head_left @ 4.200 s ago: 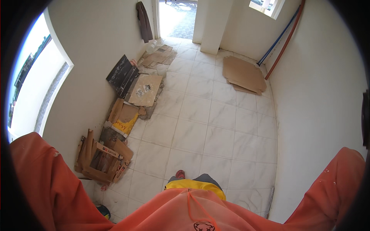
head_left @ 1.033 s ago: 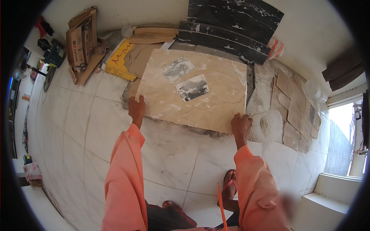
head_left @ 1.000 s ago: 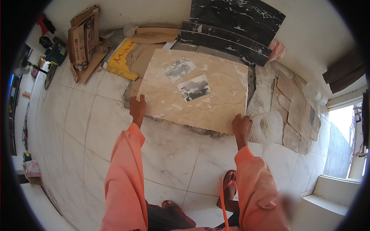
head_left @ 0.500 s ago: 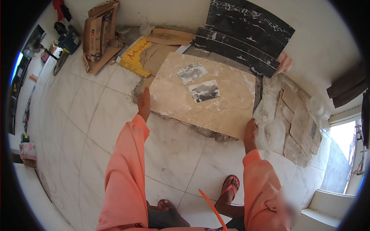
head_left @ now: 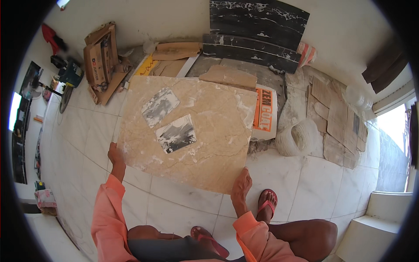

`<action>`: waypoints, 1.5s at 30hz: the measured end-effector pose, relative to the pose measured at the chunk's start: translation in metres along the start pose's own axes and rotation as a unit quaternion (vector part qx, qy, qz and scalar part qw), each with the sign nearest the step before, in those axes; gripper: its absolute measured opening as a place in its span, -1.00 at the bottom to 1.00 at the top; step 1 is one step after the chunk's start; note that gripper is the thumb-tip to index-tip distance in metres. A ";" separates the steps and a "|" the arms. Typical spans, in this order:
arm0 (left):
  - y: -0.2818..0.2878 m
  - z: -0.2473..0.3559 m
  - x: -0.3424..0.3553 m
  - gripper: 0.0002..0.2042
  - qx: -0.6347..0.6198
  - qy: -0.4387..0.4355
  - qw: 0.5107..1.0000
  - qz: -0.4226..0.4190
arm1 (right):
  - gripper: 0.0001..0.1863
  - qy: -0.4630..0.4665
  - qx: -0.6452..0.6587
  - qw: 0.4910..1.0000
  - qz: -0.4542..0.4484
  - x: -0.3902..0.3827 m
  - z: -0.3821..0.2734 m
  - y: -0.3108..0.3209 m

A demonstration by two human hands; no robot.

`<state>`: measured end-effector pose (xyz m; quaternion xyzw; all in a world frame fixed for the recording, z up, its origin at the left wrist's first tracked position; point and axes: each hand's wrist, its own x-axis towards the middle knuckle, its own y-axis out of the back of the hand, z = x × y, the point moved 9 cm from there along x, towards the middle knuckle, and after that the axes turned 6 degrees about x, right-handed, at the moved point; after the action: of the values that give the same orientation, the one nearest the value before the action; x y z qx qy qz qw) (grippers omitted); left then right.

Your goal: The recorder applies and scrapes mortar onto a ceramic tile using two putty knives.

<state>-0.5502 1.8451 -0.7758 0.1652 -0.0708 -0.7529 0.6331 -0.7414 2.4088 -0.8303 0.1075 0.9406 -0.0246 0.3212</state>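
Note:
A large beige, marble-patterned slab (head_left: 214,135), like a floor tile, is held low over the white tiled floor by both my hands. My left hand (head_left: 116,153) grips its near left corner, and my right hand (head_left: 241,185) is closed round its near right corner. Some fingers are hidden beneath the slab. Lying on top are two thin rectangular plates with rounded corners, a farther grey-smeared plate (head_left: 160,107) and a nearer plate (head_left: 176,134) with black, grey and white smears. Whitish dried smudges mark the slab's surface.
A white sack with orange print (head_left: 265,113) and a torn cardboard piece (head_left: 229,77) lie just beyond the slab. Black marbled panels (head_left: 259,24) lean against the wall. To the right are a translucent coiled roll (head_left: 297,139) and flattened cardboard (head_left: 334,113). A folded carton (head_left: 97,65) stands left.
The slab has come toward me and to the left in my hands, with both plates still on it. The sack and cardboard behind it now show. My legs are more bent.

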 end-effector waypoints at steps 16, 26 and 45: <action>0.215 -0.192 -0.125 -0.73 -0.104 0.140 0.964 0.201 | -0.63 -0.012 0.051 0.994 -0.092 -0.066 0.137 0.047; 0.203 -0.224 -0.124 -0.59 0.056 0.164 0.964 0.204 | -0.61 0.059 -0.073 0.996 0.006 -0.055 0.177 0.100; 0.167 -0.260 -0.119 -0.67 0.148 0.159 0.963 0.159 | -0.59 0.035 0.007 0.999 0.023 -0.055 0.230 0.140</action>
<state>-0.2902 1.9561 -0.9471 0.3613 -0.1055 -0.5878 0.7161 -0.5307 2.5084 -0.9753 0.1318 0.9483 -0.0200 0.2879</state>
